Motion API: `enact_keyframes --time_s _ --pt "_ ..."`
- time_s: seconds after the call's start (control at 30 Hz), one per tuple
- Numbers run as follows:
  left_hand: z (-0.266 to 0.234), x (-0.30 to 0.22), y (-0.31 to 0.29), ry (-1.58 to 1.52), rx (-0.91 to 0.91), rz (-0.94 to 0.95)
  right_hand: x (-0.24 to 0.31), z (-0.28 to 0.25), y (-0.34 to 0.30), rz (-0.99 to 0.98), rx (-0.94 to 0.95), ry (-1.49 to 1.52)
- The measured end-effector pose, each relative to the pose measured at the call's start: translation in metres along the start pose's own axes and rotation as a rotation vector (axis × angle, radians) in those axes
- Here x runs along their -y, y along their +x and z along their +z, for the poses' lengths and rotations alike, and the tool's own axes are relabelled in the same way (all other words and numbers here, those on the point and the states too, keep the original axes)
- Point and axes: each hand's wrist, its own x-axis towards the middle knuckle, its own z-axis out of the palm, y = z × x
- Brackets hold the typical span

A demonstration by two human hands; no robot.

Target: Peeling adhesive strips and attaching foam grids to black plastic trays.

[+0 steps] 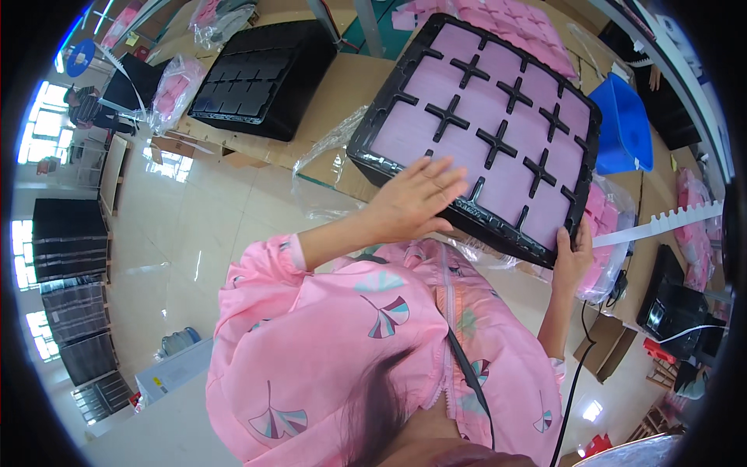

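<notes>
A black plastic tray (366, 156) sits tilted at the table's near edge. Pink-purple foam sheet (420, 86) fills it, with raised black cross-shaped dividers (496, 143) standing up through the foam in rows. My left hand (424, 193) lies across the tray's near rim, its fingers stretched out over the foam and holding nothing. At the near right corner my right hand (574, 253) grips the tray's edge, the thumb on the rim and the other fingers partly hidden.
Further left on the brown table (323, 117) stands a stack of black trays (264, 78). A blue bin (622, 124) is right of my tray. Pink foam pieces (513, 27) lie behind it, and bagged pink foam (603, 233) hangs near my right hand. A black cable (585, 342) dangles below.
</notes>
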Motion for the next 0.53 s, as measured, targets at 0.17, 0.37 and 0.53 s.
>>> enact_keyframes --time_s 0.17,0.37,0.53 --pt "0.013 0.000 0.009 0.161 -0.091 0.065 0.005 -0.009 0.011 -0.039 0.025 -0.121" --pt "0.016 -0.001 0.005 0.142 -0.281 0.084 0.028 -0.024 0.006 -0.068 -0.037 0.100" --pt "0.004 0.009 0.014 -0.037 -0.450 -0.008 0.081 -0.029 0.001 -0.124 0.095 0.761"
